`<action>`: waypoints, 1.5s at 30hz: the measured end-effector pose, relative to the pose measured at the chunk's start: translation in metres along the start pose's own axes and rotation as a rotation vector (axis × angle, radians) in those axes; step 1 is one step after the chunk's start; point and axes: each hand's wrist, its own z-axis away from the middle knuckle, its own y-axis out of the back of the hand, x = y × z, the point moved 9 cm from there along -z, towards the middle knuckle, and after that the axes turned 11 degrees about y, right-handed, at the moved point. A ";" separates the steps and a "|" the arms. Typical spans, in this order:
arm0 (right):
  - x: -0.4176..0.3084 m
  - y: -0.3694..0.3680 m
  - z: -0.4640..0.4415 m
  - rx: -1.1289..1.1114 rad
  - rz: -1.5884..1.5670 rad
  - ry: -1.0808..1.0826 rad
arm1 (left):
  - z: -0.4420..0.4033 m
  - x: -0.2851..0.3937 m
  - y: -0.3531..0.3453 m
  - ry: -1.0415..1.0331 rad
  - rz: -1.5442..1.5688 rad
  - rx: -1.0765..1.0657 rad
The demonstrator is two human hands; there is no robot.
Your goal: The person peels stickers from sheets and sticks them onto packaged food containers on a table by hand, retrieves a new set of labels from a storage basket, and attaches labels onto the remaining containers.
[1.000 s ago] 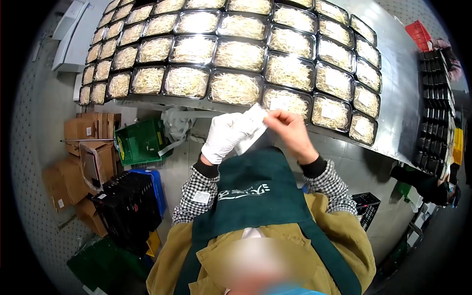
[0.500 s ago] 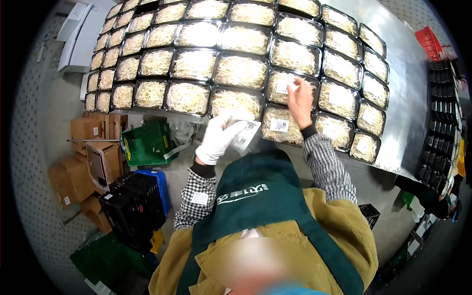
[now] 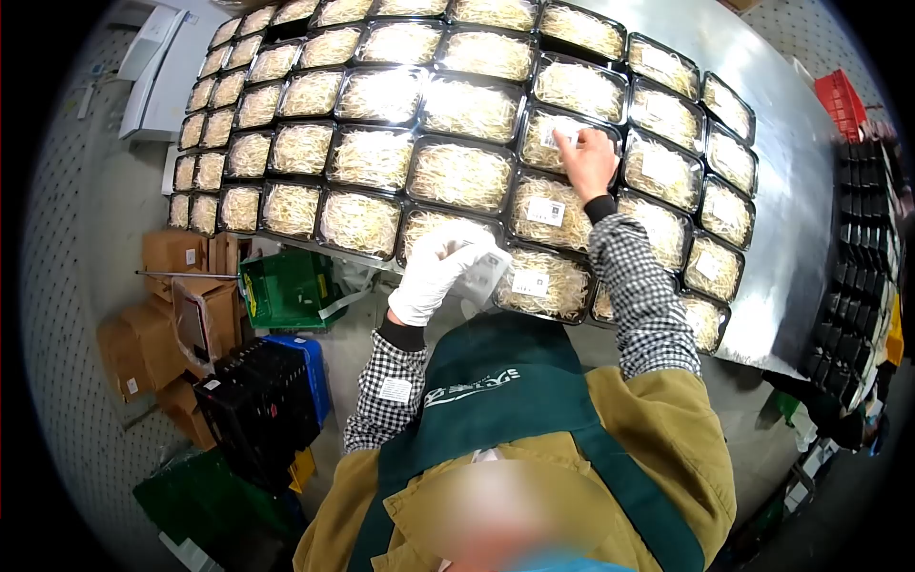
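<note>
Rows of black trays of bean sprouts (image 3: pixel 360 222) under clear film cover the metal table. My left hand (image 3: pixel 437 262), in a white glove, is closed on a sheet of labels (image 3: pixel 488 274) at the table's front edge. My bare right hand (image 3: pixel 591 160) reaches over a bean sprout tray (image 3: pixel 540 157) in the third row from the front. Its thumb and fingertips are at a white label (image 3: pixel 552 139) on the film. The two trays in front of that one bear white labels with print, and several trays to the right are labelled too.
Cardboard boxes (image 3: pixel 143 348), a green crate (image 3: pixel 286 291) and black crates (image 3: pixel 253 400) stand on the floor to the left. Stacked black trays (image 3: pixel 863 238) and a red basket (image 3: pixel 839 103) are on the right. The table's metal surface (image 3: pixel 786 276) shows at its right side.
My right hand has moved one tray farther back, from the labelled second-row tray to the third-row tray, where a label now shows. My left hand keeps the label sheet. The view has shifted slightly.
</note>
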 end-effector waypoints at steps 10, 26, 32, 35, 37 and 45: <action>-0.093 0.028 0.067 -0.588 -1.197 -0.376 | -0.048 0.003 0.011 -0.233 -0.083 0.409; 0.035 -0.032 -0.094 0.114 0.158 0.020 | -0.057 0.064 0.004 -0.127 0.254 0.296; -0.096 -0.001 0.008 -0.721 -1.332 -0.255 | -0.096 0.044 0.010 -0.196 -0.054 0.388; -0.083 0.008 -0.002 -0.665 -1.244 -0.289 | -0.109 0.041 0.004 -0.147 -0.058 0.285; -0.027 -0.013 -0.057 -0.368 -1.036 -0.241 | -0.099 0.058 -0.012 -0.137 -0.051 0.114; 0.080 -0.099 -0.248 -0.031 0.169 0.008 | -0.041 0.063 0.024 -0.108 0.145 0.085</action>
